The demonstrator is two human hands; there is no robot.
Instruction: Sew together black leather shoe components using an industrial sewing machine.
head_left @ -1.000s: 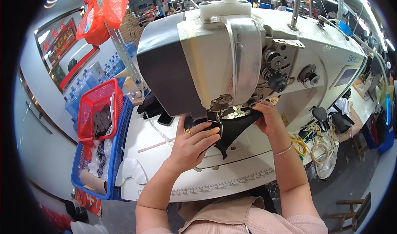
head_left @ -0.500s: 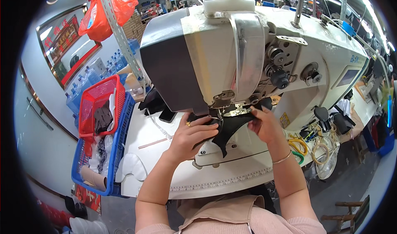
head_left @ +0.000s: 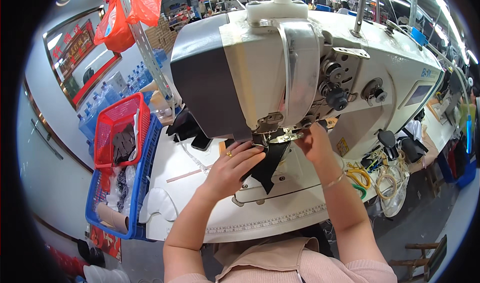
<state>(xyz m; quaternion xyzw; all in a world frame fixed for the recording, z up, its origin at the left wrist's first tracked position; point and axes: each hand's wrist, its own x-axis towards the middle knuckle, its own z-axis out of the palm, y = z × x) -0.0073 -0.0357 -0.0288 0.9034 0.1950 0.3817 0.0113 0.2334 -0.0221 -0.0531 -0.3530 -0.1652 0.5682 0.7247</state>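
A piece of black fabric (head_left: 271, 169) lies under the needle area of a large white sewing machine (head_left: 260, 48), its pointed end hanging toward me. My left hand (head_left: 231, 168), with a ring on one finger, rests flat on the fabric's left side, fingers stretched toward the presser foot. On the other side, my right hand (head_left: 316, 143) is closed at the fabric's right edge, close beside the metal attachment (head_left: 287, 136) by the needle. Its fingertips are partly hidden there.
Left of the white table (head_left: 200, 218) stand a red basket (head_left: 102, 140) and a blue basket (head_left: 131, 218) with scraps and a cardboard tube. A phone (head_left: 201, 142) lies behind my left hand. Scissors with yellow handles (head_left: 361, 177) and tape rolls lie at right.
My right hand has moved slightly inward and up toward the metal attachment, its fingers more curled. The black fabric has turned and looks narrower. My left hand has stayed nearly in place.
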